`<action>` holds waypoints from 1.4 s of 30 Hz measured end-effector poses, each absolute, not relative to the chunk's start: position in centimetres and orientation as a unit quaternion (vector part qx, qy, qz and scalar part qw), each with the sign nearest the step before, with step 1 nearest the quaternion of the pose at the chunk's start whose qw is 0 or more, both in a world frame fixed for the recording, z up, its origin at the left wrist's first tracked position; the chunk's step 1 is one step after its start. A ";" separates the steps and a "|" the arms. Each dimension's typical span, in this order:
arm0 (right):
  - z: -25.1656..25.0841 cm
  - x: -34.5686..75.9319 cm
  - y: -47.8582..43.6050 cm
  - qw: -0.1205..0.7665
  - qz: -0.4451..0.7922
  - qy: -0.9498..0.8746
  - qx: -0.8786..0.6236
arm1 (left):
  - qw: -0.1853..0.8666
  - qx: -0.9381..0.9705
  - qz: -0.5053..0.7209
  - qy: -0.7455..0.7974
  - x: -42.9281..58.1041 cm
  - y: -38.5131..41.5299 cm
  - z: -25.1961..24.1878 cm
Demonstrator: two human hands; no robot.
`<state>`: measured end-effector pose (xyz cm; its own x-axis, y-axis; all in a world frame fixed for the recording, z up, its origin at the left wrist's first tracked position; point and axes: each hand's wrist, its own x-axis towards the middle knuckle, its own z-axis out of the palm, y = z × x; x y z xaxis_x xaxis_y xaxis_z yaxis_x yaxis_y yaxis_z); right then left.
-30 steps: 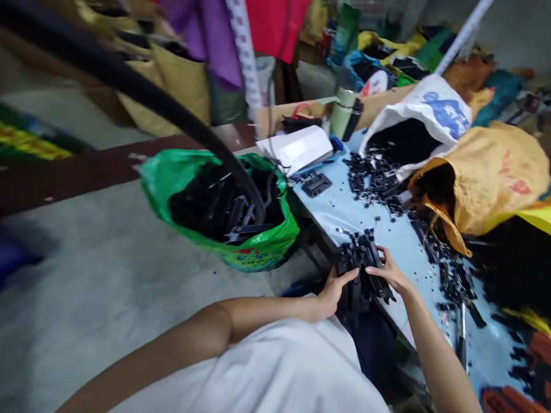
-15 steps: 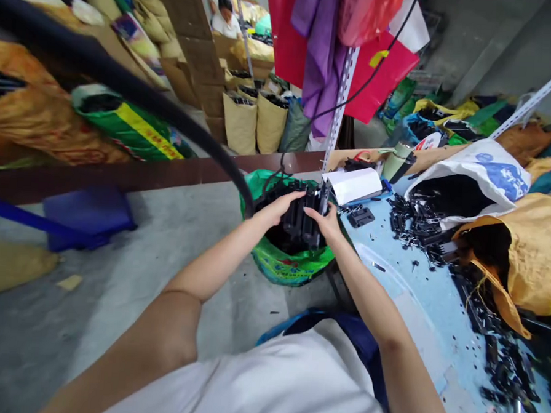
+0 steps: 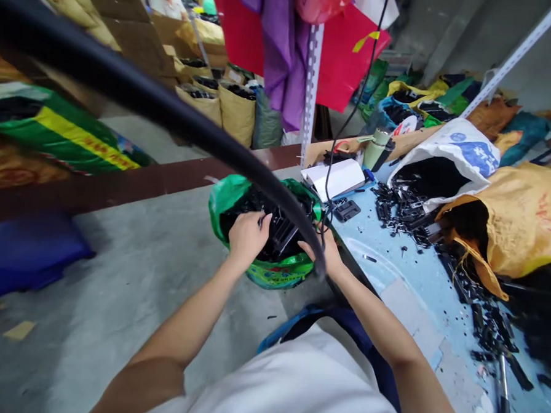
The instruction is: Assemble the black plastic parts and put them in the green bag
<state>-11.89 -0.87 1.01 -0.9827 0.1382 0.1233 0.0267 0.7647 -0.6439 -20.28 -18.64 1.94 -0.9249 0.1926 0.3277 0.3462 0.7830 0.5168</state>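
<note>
A green woven bag (image 3: 279, 274) stands on the floor beside the table, filled with black plastic parts (image 3: 286, 232). My left hand (image 3: 247, 237) is over the left side of its mouth, fingers curled down among the parts; whatever they grip is hidden. At the bag's right rim is my right hand (image 3: 331, 252), its thumb stretched apart from the fingers toward the parts. A thick black flexible arm (image 3: 258, 175) and a thin cable cross in front of it, covering some of the fingers.
On the blue table (image 3: 402, 262) lie a flat black part (image 3: 347, 210), white paper (image 3: 335, 177), and loose black pieces spilling from a white sack (image 3: 467, 149) and an orange sack (image 3: 529, 213). A metal post (image 3: 311, 91) rises behind the bag. Another person (image 3: 166, 0) sits far back.
The upright stack of black parts between my hands now lies lower in the bag. My hands have moved apart, the left one to the left. The whole view has shifted.
</note>
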 end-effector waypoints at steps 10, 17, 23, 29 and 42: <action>0.1 2.1 5.9 0.189 0.417 -0.863 -0.214 | -0.180 -0.388 -0.604 -0.673 -6.0 -8.6 -0.1; -1.4 11.1 7.5 0.256 0.377 -0.834 -0.311 | -0.156 -0.459 -0.534 -0.693 -7.2 6.9 3.0; -3.9 20.6 8.7 0.378 0.099 -0.821 -0.417 | -0.126 -0.497 -0.341 -0.788 -9.9 18.5 2.5; -5.6 22.4 7.6 0.360 -0.099 -0.826 -0.424 | -0.149 -0.527 -0.158 -0.822 -12.9 25.9 1.1; -5.1 21.6 7.0 0.318 -0.086 -0.829 -0.452 | -0.139 -0.560 -0.058 -0.815 -14.3 24.6 1.5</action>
<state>21.56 6.95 -5.13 -0.3890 0.6948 0.6050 0.8040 0.5767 -0.1453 -14.30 24.62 1.51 -0.3349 0.9284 -0.1612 0.8959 0.3667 0.2509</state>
